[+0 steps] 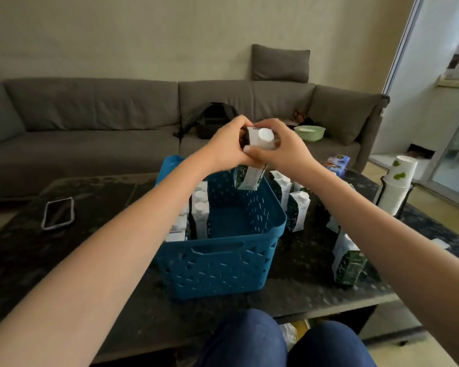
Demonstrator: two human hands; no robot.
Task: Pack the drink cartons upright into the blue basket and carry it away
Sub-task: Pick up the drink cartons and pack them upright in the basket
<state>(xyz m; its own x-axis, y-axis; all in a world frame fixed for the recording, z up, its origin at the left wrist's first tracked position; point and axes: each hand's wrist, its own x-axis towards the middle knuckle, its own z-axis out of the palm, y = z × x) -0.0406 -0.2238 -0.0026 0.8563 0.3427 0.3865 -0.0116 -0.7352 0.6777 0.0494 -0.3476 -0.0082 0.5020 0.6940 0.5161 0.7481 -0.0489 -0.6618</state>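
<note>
A blue basket (217, 263) stands on the dark coffee table (90, 234). Several white and dark green drink cartons (200, 213) stand upright along its left inner side. My left hand (227, 144) and my right hand (281, 147) both grip one upright carton (249, 178) with a white round cap, held above the basket's far end. More cartons stand on the table right of the basket: two close by (297, 210) and one nearer me (347, 260), partly hidden by my right forearm.
A phone (58, 213) lies on the table's left. A stack of paper cups (396, 184) stands at the right edge, and a colourful box (338, 161) lies behind my right wrist. A grey sofa with a black bag (212, 119) and a green bowl (310, 132) is behind. My knees are below the table edge.
</note>
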